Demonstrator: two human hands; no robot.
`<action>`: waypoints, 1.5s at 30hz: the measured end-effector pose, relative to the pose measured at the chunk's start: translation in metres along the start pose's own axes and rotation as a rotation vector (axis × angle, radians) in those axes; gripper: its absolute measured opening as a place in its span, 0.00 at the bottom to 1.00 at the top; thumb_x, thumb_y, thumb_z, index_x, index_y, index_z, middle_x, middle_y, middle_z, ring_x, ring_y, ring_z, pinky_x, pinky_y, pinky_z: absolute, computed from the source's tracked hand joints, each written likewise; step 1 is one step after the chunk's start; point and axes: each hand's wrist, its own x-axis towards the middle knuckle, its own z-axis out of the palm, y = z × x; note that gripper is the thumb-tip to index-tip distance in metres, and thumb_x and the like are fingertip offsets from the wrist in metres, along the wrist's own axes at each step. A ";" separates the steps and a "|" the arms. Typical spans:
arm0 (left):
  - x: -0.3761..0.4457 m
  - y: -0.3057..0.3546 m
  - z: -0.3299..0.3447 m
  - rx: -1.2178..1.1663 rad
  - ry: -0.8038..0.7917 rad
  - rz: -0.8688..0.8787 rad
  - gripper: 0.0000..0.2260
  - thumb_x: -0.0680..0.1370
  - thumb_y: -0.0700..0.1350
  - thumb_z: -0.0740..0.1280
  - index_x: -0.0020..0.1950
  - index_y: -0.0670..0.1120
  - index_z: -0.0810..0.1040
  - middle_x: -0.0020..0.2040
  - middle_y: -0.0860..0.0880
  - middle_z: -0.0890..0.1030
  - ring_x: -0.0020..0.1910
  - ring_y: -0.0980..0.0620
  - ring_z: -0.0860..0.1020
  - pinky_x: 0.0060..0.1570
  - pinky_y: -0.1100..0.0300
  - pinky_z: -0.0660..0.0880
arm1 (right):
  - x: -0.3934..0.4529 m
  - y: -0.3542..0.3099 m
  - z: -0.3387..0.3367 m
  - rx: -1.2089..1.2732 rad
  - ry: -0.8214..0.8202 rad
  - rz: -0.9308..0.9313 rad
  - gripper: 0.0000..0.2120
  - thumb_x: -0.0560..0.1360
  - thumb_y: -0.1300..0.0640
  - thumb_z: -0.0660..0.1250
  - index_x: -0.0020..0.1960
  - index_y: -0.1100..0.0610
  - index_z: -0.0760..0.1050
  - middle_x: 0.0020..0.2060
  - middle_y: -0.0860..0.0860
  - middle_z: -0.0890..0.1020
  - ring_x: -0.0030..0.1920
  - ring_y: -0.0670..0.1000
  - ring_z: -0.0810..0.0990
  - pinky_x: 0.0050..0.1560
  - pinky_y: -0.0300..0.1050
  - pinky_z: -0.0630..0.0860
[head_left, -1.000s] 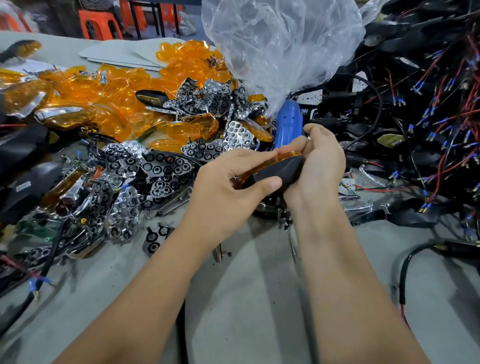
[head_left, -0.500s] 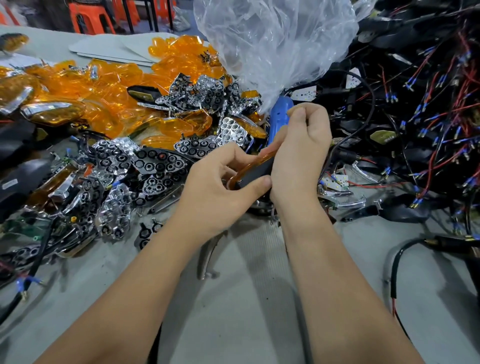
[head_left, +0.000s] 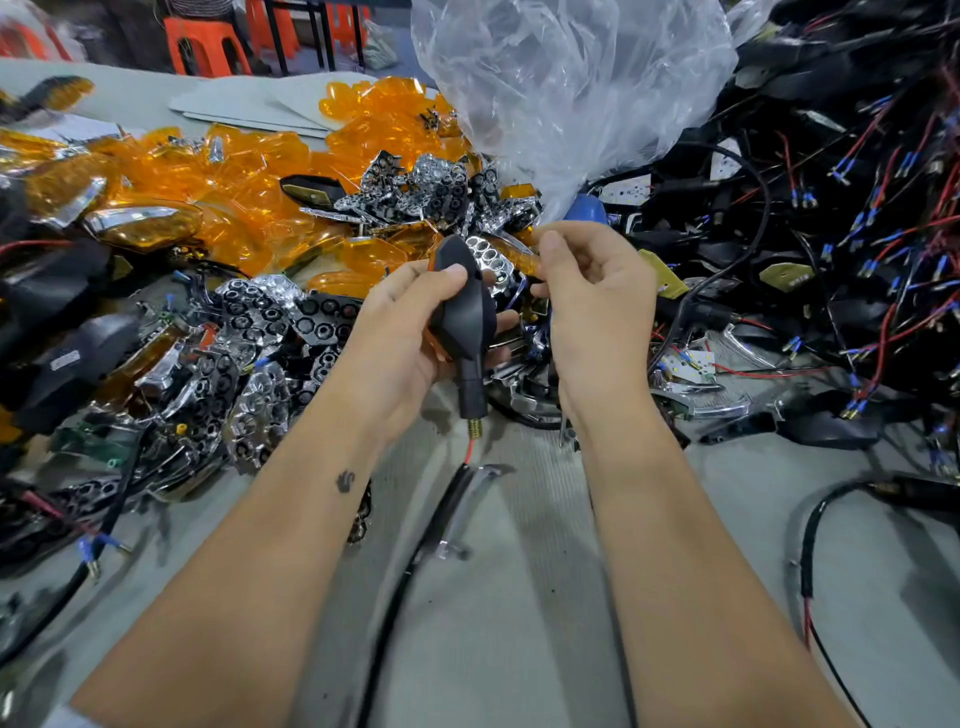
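Left hand (head_left: 400, 332) is wrapped round the black lamp housing (head_left: 462, 312), stem down, red lead (head_left: 470, 451) hanging below it. Right hand (head_left: 597, 296), fingers curled, pinches an amber lens (head_left: 522, 258) just right of the housing's top. Lens looks unseated, so fitting remains. Spare lens pile (head_left: 244, 176) sits behind-left of the housing.

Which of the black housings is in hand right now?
The black housing gripped upright by the left hand, stem down, right hand pinching its amber lens; the others lie on the table.
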 end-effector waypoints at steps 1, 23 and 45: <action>0.000 0.001 0.000 -0.034 -0.006 -0.003 0.06 0.81 0.43 0.63 0.55 0.42 0.73 0.50 0.43 0.85 0.44 0.42 0.85 0.36 0.53 0.81 | -0.002 -0.001 0.001 -0.001 -0.024 -0.009 0.12 0.79 0.63 0.65 0.41 0.49 0.77 0.35 0.46 0.79 0.38 0.45 0.76 0.44 0.52 0.79; 0.002 -0.007 -0.002 -0.053 -0.005 -0.030 0.14 0.83 0.47 0.61 0.45 0.50 0.86 0.45 0.48 0.86 0.43 0.53 0.84 0.41 0.60 0.81 | -0.004 -0.002 -0.003 -0.064 -0.285 0.003 0.11 0.76 0.65 0.70 0.41 0.51 0.79 0.34 0.46 0.82 0.35 0.42 0.79 0.39 0.37 0.78; -0.006 -0.003 0.006 -0.126 0.004 -0.190 0.17 0.84 0.52 0.57 0.55 0.41 0.78 0.40 0.45 0.83 0.33 0.49 0.81 0.26 0.62 0.75 | -0.008 0.001 -0.003 0.068 -0.335 0.082 0.08 0.79 0.62 0.67 0.52 0.53 0.84 0.30 0.44 0.79 0.26 0.46 0.72 0.30 0.38 0.74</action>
